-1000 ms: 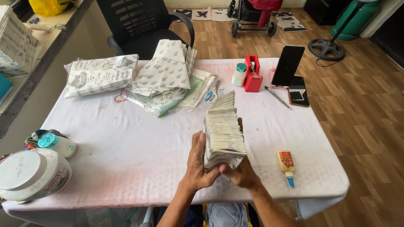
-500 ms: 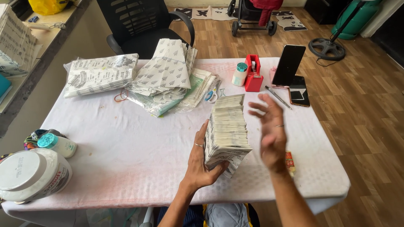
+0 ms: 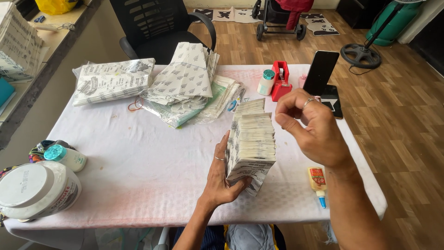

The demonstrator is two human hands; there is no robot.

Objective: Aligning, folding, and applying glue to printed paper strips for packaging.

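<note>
My left hand grips a thick stack of folded printed paper packets, held upright on edge near the front of the white-covered table. My right hand hovers in the air just right of the stack, fingers curled loosely and holding nothing, a ring on one finger. It does not touch the stack.
Piles of printed paper bags and a wrapped bundle lie at the back. A red tape dispenser, small bottle and propped phone stand at back right. A glue bottle lies at front right, a white tub at front left.
My right hand let go of the stack's lower right side, lifted off and moved up and right. My left hand keeps holding the stack, which stayed in place.
</note>
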